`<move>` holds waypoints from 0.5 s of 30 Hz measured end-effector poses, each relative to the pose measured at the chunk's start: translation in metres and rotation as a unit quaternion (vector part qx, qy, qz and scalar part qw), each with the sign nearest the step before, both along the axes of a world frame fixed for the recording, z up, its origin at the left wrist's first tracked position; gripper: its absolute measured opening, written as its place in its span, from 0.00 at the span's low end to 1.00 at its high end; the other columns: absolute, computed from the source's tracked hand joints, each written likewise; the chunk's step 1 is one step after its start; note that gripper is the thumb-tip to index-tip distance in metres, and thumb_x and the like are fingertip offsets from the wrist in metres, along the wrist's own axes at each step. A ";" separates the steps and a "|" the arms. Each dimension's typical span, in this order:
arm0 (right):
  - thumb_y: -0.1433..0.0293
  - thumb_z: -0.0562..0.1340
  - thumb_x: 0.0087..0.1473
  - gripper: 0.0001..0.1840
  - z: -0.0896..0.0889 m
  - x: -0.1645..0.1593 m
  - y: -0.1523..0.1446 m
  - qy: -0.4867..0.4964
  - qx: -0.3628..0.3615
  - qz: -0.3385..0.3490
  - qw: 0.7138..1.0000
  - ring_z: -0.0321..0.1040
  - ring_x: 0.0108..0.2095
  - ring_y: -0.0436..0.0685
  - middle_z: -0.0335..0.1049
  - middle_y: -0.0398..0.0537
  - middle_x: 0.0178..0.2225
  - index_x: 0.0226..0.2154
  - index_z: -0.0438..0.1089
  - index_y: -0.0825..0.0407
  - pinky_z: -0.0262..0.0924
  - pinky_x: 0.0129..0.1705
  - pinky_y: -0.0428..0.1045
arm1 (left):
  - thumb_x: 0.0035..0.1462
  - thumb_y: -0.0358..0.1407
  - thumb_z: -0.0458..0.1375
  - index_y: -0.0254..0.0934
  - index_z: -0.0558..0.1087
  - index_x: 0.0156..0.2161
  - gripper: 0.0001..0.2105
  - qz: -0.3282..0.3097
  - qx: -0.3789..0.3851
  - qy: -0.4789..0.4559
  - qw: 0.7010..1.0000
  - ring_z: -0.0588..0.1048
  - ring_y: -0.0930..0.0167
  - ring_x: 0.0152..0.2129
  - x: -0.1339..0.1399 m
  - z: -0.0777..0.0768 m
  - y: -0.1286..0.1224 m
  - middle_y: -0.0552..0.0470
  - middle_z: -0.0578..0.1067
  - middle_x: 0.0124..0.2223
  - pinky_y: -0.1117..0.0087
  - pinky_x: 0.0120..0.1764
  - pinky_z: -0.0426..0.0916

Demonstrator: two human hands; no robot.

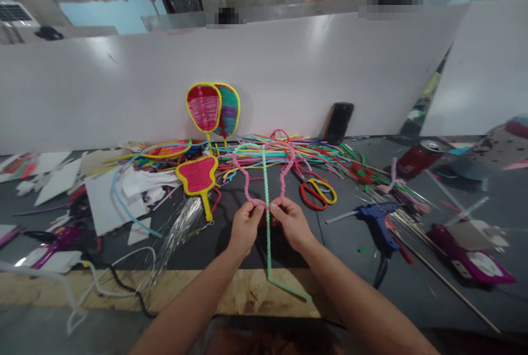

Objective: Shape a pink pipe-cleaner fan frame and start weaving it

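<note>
Between my hands a fan-shaped outline of twisted pink pipe cleaner (pixel 247 185) is held up over the table. A mint green pipe cleaner (pixel 266 179) runs down its middle from the top edge, and its lower end bends off to the right. My left hand (pixel 244 225) pinches the outline's lower left, thumb on top. My right hand (pixel 292 223) pinches the lower right, close beside the green strand. Behind the outline lies a heap of coloured pipe cleaners (pixel 317 156). Red and yellow handled scissors (pixel 318 194) rest just right of it.
Finished yellow-rimmed fans (pixel 204 107) lean on the white partition (pixel 124 91); a smaller pink one (pixel 198 176) lies left. On the right are a blue glue gun (pixel 377 225), a red can (pixel 418 158), a phone (pixel 339 123) and a purple device (pixel 470 258). Cardboard pieces (pixel 111 201) spread left.
</note>
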State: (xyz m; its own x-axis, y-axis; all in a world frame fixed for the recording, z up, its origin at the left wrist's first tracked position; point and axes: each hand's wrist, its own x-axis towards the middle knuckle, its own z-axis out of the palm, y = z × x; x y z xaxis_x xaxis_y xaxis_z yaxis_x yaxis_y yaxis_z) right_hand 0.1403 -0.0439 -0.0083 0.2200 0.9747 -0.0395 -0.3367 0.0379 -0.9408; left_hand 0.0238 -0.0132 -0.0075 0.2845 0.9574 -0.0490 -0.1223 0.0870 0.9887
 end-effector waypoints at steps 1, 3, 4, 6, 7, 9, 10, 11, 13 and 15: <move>0.61 0.64 0.44 0.12 0.000 0.000 0.000 -0.005 -0.001 0.001 1.000 0.54 0.19 0.46 0.58 0.36 0.18 0.23 0.64 0.52 0.53 0.23 0.44 | 0.50 0.42 0.58 0.36 0.71 0.32 0.10 0.000 0.005 0.006 1.000 0.71 0.72 0.25 0.000 0.000 0.000 0.54 0.71 0.27 0.72 0.32 0.68; 0.61 0.64 0.45 0.12 0.000 0.000 0.000 -0.017 -0.003 0.003 1.000 0.54 0.19 0.46 0.58 0.36 0.17 0.24 0.65 0.52 0.53 0.23 0.44 | 0.50 0.42 0.58 0.36 0.71 0.31 0.10 0.004 0.016 0.018 1.000 0.70 0.73 0.25 0.000 0.001 0.001 0.54 0.71 0.27 0.73 0.31 0.67; 0.61 0.64 0.45 0.12 0.000 0.000 0.000 -0.022 -0.002 0.003 1.000 0.54 0.19 0.46 0.58 0.36 0.17 0.24 0.65 0.52 0.52 0.23 0.44 | 0.49 0.41 0.59 0.35 0.71 0.31 0.10 0.008 0.021 0.022 1.000 0.70 0.73 0.24 0.000 0.001 0.001 0.55 0.71 0.27 0.73 0.31 0.67; 0.61 0.63 0.46 0.11 0.000 0.000 0.000 -0.025 0.002 0.003 1.000 0.55 0.19 0.47 0.59 0.36 0.17 0.24 0.65 0.51 0.52 0.24 0.44 | 0.49 0.42 0.59 0.36 0.71 0.31 0.10 0.012 0.018 0.015 1.000 0.70 0.73 0.24 0.001 0.003 0.001 0.55 0.71 0.27 0.73 0.31 0.67; 0.61 0.63 0.46 0.11 0.000 0.000 0.000 -0.024 0.005 0.003 1.000 0.55 0.20 0.47 0.59 0.36 0.18 0.24 0.65 0.51 0.52 0.24 0.44 | 0.49 0.42 0.59 0.36 0.71 0.31 0.11 0.008 0.008 0.003 1.000 0.70 0.73 0.24 0.001 0.003 0.000 0.56 0.71 0.27 0.72 0.32 0.67; 0.61 0.63 0.46 0.12 0.001 0.000 0.001 -0.024 0.012 0.004 1.000 0.55 0.20 0.46 0.59 0.36 0.18 0.24 0.65 0.52 0.52 0.24 0.44 | 0.50 0.44 0.58 0.36 0.70 0.33 0.12 -0.010 -0.019 -0.031 0.999 0.71 0.73 0.24 0.002 0.004 0.000 0.56 0.71 0.27 0.71 0.32 0.68; 0.61 0.63 0.47 0.12 0.001 0.001 0.001 -0.028 0.014 0.004 1.000 0.55 0.20 0.46 0.59 0.37 0.18 0.24 0.65 0.52 0.52 0.24 0.43 | 0.51 0.44 0.57 0.37 0.69 0.34 0.12 -0.017 -0.030 -0.044 0.998 0.71 0.73 0.24 0.002 0.004 0.000 0.56 0.71 0.27 0.71 0.32 0.68; 0.61 0.63 0.47 0.12 0.001 0.001 0.001 -0.032 0.014 0.005 0.999 0.55 0.20 0.46 0.59 0.37 0.18 0.24 0.65 0.52 0.53 0.24 0.43 | 0.51 0.45 0.57 0.37 0.69 0.35 0.13 -0.022 -0.037 -0.053 0.998 0.71 0.73 0.23 0.002 0.004 0.000 0.56 0.71 0.27 0.70 0.31 0.68; 0.61 0.63 0.47 0.12 0.001 0.002 0.001 -0.042 0.011 0.013 0.999 0.55 0.20 0.47 0.59 0.37 0.18 0.25 0.66 0.52 0.53 0.24 0.43 | 0.51 0.44 0.58 0.36 0.67 0.35 0.13 -0.023 -0.041 -0.053 0.997 0.72 0.73 0.23 0.002 0.004 0.000 0.56 0.71 0.27 0.70 0.30 0.68; 0.59 0.63 0.47 0.13 -0.001 0.002 0.002 -0.043 0.008 0.025 0.999 0.56 0.21 0.47 0.60 0.38 0.19 0.25 0.66 0.52 0.54 0.25 0.44 | 0.50 0.44 0.59 0.36 0.67 0.34 0.13 -0.021 -0.040 -0.049 0.998 0.71 0.73 0.21 0.002 0.004 0.001 0.57 0.70 0.26 0.71 0.29 0.68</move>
